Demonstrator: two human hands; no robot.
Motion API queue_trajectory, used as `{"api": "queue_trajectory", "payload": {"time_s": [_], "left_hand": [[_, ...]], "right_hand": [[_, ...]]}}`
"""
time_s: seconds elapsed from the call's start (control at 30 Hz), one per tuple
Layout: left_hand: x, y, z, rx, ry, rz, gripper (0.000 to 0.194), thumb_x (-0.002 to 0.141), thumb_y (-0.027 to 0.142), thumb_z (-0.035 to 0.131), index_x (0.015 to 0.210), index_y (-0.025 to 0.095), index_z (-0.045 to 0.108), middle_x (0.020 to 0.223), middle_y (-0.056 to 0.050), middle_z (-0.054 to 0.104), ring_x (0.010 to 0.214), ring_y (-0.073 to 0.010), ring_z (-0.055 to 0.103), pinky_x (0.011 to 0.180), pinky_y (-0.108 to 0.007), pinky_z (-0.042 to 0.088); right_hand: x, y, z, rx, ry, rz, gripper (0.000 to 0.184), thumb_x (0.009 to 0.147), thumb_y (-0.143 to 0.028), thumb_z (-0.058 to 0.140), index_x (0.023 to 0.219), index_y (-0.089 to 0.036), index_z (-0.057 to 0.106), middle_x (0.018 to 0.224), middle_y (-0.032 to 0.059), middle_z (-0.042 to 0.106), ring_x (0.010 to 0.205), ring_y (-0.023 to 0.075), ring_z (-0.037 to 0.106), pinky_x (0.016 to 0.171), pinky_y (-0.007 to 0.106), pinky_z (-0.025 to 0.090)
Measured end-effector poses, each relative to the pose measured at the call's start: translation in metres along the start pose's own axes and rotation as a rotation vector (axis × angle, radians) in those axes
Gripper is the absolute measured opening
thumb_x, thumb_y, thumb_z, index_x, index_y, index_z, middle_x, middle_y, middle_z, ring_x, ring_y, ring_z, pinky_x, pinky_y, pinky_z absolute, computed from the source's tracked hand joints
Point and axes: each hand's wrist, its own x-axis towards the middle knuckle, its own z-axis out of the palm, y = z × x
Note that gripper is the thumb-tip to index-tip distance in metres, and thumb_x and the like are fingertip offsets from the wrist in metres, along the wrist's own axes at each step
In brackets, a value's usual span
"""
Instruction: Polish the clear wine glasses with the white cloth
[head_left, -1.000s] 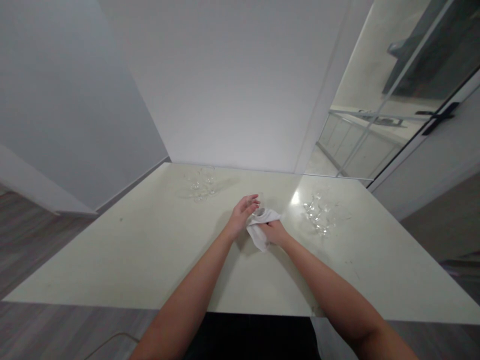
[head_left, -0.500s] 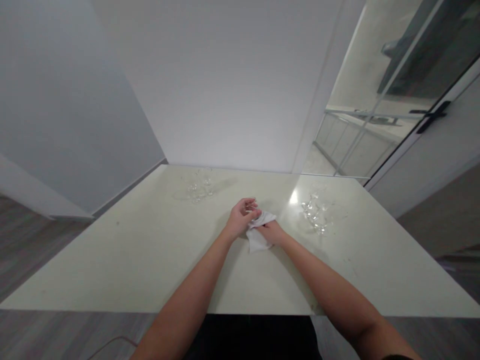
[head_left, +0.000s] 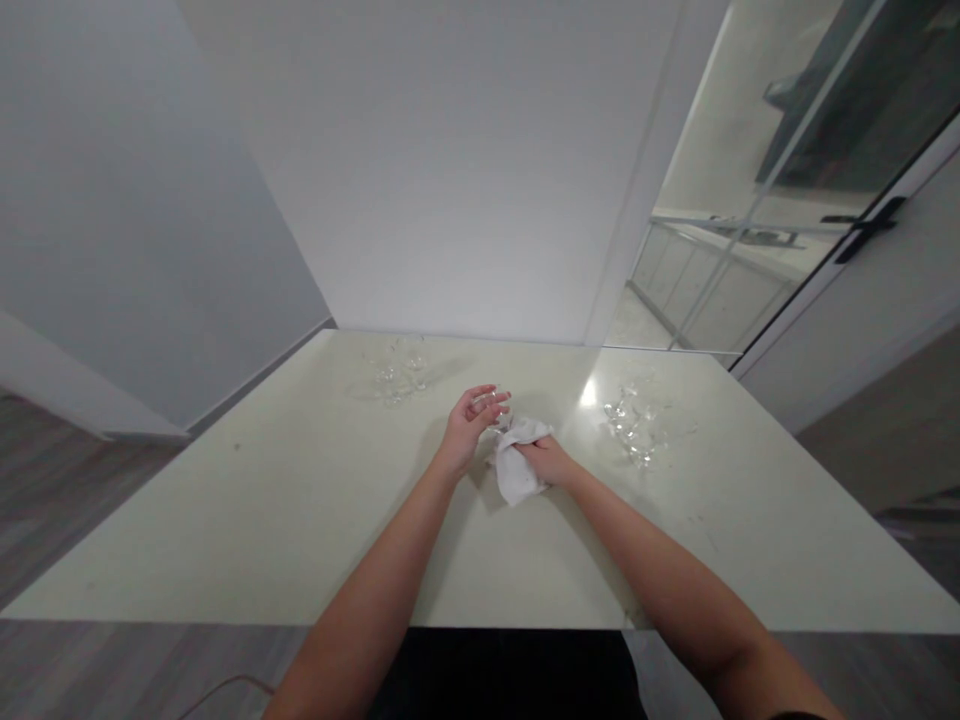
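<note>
Head view: left fingers (head_left: 478, 391) curled around glass (head_left: 500, 419); right fingers (head_left: 534, 454) gripping white cloth (head_left: 519, 478).

The cloth (head_left: 519, 476) hides most of the right hand's (head_left: 549, 461) fingers. The left hand (head_left: 465, 432) and the cloth cover parts of the glass (head_left: 499, 416). The left glasses (head_left: 401, 372) and right glasses (head_left: 636, 425) are too faint to count. The bottom edge cuts off the dark clothing (head_left: 517, 675) and the cord (head_left: 240, 678), which disappears behind the left forearm (head_left: 397, 570).
</note>
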Motion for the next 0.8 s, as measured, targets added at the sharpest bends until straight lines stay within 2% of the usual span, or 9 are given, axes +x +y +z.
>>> {"api": "queue_trajectory", "payload": {"time_s": [0.1,0.17,0.23,0.37,0.43,0.5,0.63,0.8], "left_hand": [[0.002,0.002,-0.005,-0.025,0.025,0.020,0.063,0.071,0.049,0.081,0.119,0.019,0.054,0.126,-0.017,0.067,0.097,-0.0204,0.069,0.084,-0.033,0.050],[0.003,0.004,-0.007,-0.036,0.033,0.037,0.064,0.071,0.051,0.080,0.120,0.019,0.053,0.129,-0.018,0.065,0.101,-0.0221,0.069,0.087,-0.036,0.051],[0.004,0.004,-0.008,-0.045,0.049,0.071,0.062,0.073,0.048,0.080,0.121,0.020,0.052,0.133,-0.018,0.062,0.106,-0.0228,0.068,0.091,-0.037,0.051],[0.007,0.002,-0.009,-0.061,0.039,0.194,0.060,0.073,0.038,0.082,0.124,0.025,0.051,0.140,-0.015,0.056,0.117,-0.0237,0.064,0.099,-0.040,0.049],[0.007,0.000,-0.009,-0.058,-0.011,0.243,0.062,0.071,0.035,0.084,0.124,0.026,0.052,0.142,-0.013,0.054,0.119,-0.0252,0.062,0.100,-0.042,0.049],[0.006,-0.002,-0.008,-0.035,-0.076,0.261,0.064,0.070,0.032,0.085,0.124,0.027,0.052,0.141,-0.012,0.055,0.120,-0.0264,0.062,0.099,-0.042,0.050],[0.002,-0.001,-0.004,0.094,-0.148,0.279,0.068,0.068,0.028,0.086,0.127,0.027,0.052,0.132,-0.011,0.061,0.120,-0.0258,0.062,0.097,-0.041,0.051],[-0.007,0.003,0.001,0.306,-0.104,0.377,0.074,0.069,0.032,0.086,0.133,0.027,0.050,0.129,-0.013,0.063,0.118,-0.0256,0.064,0.093,-0.039,0.055]], "right_hand": [[0.006,0.002,-0.003,0.012,0.179,-0.083,0.030,0.077,-0.045,0.065,0.096,-0.022,0.070,0.109,0.0066,0.072,0.111,0.0251,0.062,0.106,0.045,0.043],[0.008,0.001,-0.007,0.042,0.294,-0.041,0.034,0.075,-0.048,0.065,0.096,-0.021,0.070,0.110,0.0074,0.072,0.111,0.0257,0.062,0.105,0.045,0.044],[0.008,-0.001,-0.010,0.086,0.337,0.048,0.038,0.073,-0.051,0.067,0.095,-0.020,0.070,0.106,0.0078,0.072,0.103,0.0255,0.064,0.098,0.042,0.047],[0.007,-0.003,-0.008,0.239,0.197,0.129,0.046,0.070,-0.059,0.069,0.090,-0.017,0.069,0.087,0.0057,0.072,0.079,0.0206,0.065,0.073,0.032,0.051],[0.006,-0.002,-0.006,0.301,0.093,0.130,0.049,0.069,-0.062,0.070,0.085,-0.016,0.067,0.076,0.0040,0.069,0.068,0.0179,0.062,0.063,0.029,0.049],[0.006,0.000,-0.004,0.297,0.041,0.118,0.049,0.069,-0.062,0.072,0.083,-0.015,0.066,0.070,0.0026,0.067,0.062,0.0159,0.059,0.059,0.028,0.046],[0.010,0.007,-0.004,0.179,0.104,0.005,0.043,0.073,-0.056,0.069,0.089,-0.016,0.066,0.075,0.0015,0.068,0.066,0.0149,0.059,0.063,0.026,0.046],[0.013,0.009,-0.001,0.030,0.177,-0.097,0.034,0.078,-0.047,0.061,0.091,-0.017,0.064,0.081,0.0024,0.067,0.072,0.0159,0.058,0.065,0.026,0.046]]}}
